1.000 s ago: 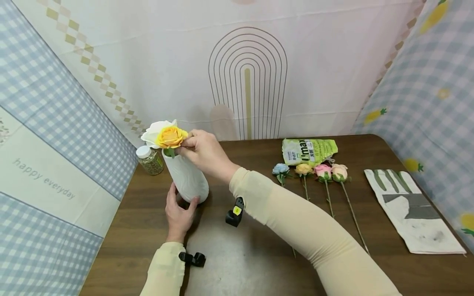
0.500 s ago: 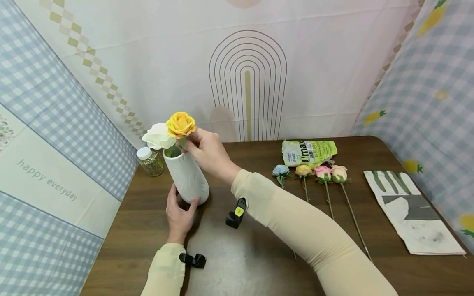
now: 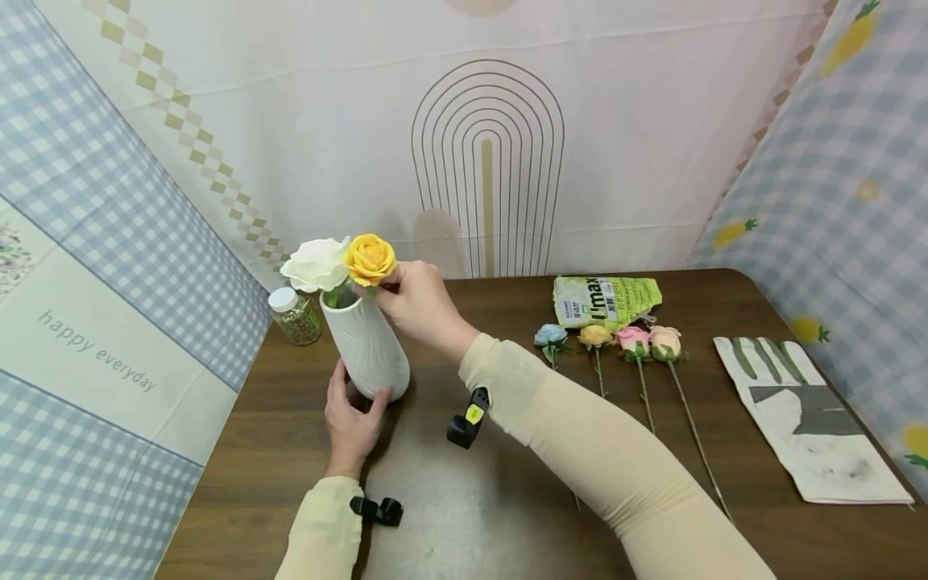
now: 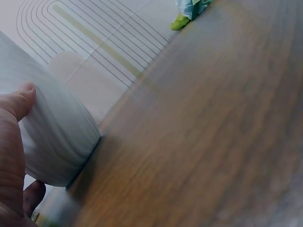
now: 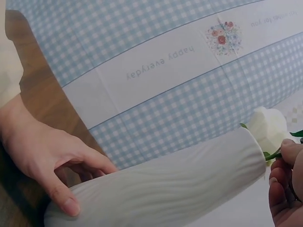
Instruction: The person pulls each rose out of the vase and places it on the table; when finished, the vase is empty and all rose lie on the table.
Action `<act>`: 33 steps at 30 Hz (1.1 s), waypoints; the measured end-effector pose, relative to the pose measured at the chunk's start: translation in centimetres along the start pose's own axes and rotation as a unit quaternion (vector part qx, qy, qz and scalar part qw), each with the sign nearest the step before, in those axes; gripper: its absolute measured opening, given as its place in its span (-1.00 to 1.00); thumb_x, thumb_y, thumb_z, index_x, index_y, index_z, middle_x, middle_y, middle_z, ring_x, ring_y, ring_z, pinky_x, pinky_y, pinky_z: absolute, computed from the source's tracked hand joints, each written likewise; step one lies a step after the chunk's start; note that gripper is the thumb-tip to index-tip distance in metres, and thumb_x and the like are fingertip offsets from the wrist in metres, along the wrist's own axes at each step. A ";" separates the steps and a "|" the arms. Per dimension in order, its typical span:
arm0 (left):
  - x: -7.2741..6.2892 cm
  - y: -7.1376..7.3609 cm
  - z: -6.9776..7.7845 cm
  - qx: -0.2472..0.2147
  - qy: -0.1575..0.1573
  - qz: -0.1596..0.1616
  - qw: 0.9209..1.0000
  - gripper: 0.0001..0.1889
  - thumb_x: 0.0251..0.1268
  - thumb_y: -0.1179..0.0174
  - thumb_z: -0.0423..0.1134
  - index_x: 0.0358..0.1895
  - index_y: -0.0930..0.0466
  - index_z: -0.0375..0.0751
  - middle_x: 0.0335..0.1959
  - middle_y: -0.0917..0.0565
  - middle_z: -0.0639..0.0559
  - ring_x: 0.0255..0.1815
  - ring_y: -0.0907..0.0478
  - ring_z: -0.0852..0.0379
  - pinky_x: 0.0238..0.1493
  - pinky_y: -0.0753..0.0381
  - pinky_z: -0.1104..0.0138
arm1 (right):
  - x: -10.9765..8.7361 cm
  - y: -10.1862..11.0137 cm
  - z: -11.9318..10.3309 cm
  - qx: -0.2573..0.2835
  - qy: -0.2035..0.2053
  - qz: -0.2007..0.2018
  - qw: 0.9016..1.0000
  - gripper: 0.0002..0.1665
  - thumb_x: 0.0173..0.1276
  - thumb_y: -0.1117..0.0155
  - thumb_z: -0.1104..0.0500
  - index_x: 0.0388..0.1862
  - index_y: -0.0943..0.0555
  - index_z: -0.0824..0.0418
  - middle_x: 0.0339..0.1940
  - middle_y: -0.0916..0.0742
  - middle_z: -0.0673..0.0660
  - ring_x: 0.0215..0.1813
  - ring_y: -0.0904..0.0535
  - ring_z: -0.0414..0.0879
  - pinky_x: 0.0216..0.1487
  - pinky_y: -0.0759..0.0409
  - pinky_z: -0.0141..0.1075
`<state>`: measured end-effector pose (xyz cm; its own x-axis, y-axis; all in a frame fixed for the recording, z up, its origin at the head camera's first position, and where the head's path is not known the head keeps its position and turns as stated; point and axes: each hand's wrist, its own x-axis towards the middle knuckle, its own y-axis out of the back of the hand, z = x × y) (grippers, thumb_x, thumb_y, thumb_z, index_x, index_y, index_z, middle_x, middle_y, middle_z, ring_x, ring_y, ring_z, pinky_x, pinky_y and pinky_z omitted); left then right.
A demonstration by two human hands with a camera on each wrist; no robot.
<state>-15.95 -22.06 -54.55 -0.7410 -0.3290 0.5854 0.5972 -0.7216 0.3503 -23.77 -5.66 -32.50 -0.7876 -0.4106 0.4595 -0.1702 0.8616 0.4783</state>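
Observation:
A tall white ribbed vase (image 3: 366,350) stands at the left of the table. My left hand (image 3: 351,423) grips it low, thumb on one side and fingers round the other; the left wrist view shows the thumb pressed against the vase wall (image 4: 57,127). At the vase mouth, my right hand (image 3: 424,304) pinches the green stem of a yellow rose (image 3: 370,259), its bloom above the rim. Beside it a white flower (image 3: 316,264) stands in the vase, leaning left. In the right wrist view, thumb and fingers of the right hand (image 5: 289,189) hold the stem near the rim.
A white-lidded jar (image 3: 296,316) stands behind the vase at left. Several long-stemmed flowers, blue (image 3: 551,335), yellow (image 3: 594,335), pink (image 3: 633,340) and peach (image 3: 664,341), lie below a green packet (image 3: 607,301). A white-and-grey glove (image 3: 808,419) lies at the right edge.
The yellow rose, held in my right hand, first rose off the white flower and shifted right, then dipped slightly while moving further right. The left hand stays on the vase.

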 end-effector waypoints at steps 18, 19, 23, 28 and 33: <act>0.1 0.1 0.0 0.000 0.000 -0.003 1.000 -0.09 -0.04 -0.47 -0.18 0.44 -0.22 -0.22 0.24 -0.44 -0.24 0.22 -0.40 -0.12 -0.03 -0.48 -0.06 | -1.0 5.6 1.2 0.207 0.083 0.067 0.972 -0.81 0.32 -0.28 0.29 -0.12 -0.65 0.34 -0.17 -0.75 0.15 -0.07 -0.64 -0.12 0.01 -0.56 -0.20; 0.1 0.1 0.0 0.001 -0.003 -0.002 1.000 -0.09 -0.04 -0.47 -0.18 0.44 -0.22 -0.23 0.24 -0.44 -0.24 0.21 -0.40 -0.13 -0.01 -0.47 -0.07 | -1.3 6.2 1.4 0.219 0.080 0.074 0.970 -0.81 0.32 -0.27 0.31 -0.11 -0.64 0.35 -0.17 -0.75 0.17 -0.06 -0.64 -0.09 0.04 -0.55 -0.18; 0.0 0.0 0.1 -0.001 -0.005 -0.001 1.000 -0.09 -0.05 -0.48 -0.18 0.43 -0.23 -0.24 0.23 -0.45 -0.25 0.21 -0.40 -0.13 0.03 -0.43 -0.07 | -2.9 8.8 2.4 0.283 0.033 0.114 0.952 -0.82 0.29 -0.27 0.36 -0.12 -0.60 0.29 -0.13 -0.73 0.20 0.02 -0.63 0.01 0.13 -0.51 -0.16; 0.0 0.0 0.1 -0.006 -0.009 0.007 1.000 -0.09 -0.07 -0.49 -0.21 0.43 -0.24 -0.23 0.22 -0.46 -0.24 0.20 -0.41 -0.13 0.04 -0.42 -0.08 | -5.7 12.5 4.6 0.349 -0.031 0.191 0.917 -0.92 0.30 -0.28 0.32 -0.23 -0.63 0.22 -0.16 -0.74 0.12 -0.18 -0.60 -0.08 -0.17 -0.50 -0.33; 0.0 -0.1 0.0 -0.014 -0.008 0.007 1.000 -0.10 -0.06 -0.48 -0.22 0.43 -0.24 -0.21 0.23 -0.46 -0.22 0.20 -0.40 -0.10 0.06 -0.40 -0.07 | -9.0 15.1 7.4 0.334 -0.070 0.209 0.916 -0.77 0.36 -0.24 0.20 -0.15 -0.67 0.36 -0.22 -0.76 0.12 -0.36 -0.58 -0.15 -0.38 -0.48 -0.38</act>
<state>-16.02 -22.03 -54.60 -0.7270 -0.3301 0.6021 0.5993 -0.7331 0.3216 -23.62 13.21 -34.98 -0.9268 -0.0015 0.3756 -0.1246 0.9445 -0.3038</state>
